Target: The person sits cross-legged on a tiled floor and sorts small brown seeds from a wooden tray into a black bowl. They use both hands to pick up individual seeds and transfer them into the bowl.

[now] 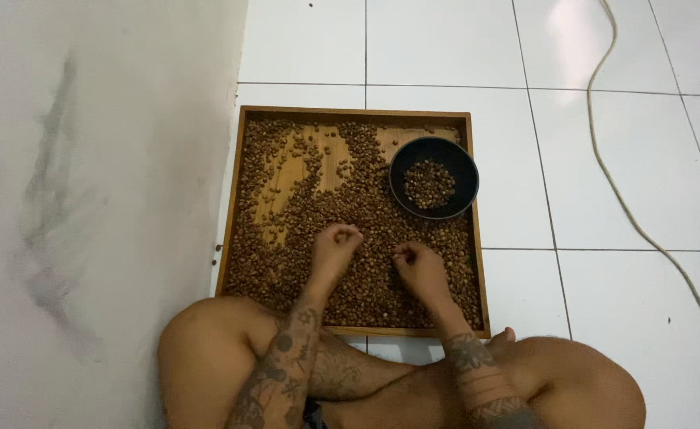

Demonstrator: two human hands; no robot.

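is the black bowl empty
No, the black bowl sits in the tray's far right corner with a small heap of brown beans in its middle.

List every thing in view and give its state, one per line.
Wooden tray: flat on the floor, covered in brown beans, bare patches at the top.
Dark bowl: upright in the tray's right top corner, partly filled with beans.
Left hand: fingers curled, pinching over the beans.
Right hand: fingers curled, resting on the beans.
Cord: loose across the tiles.
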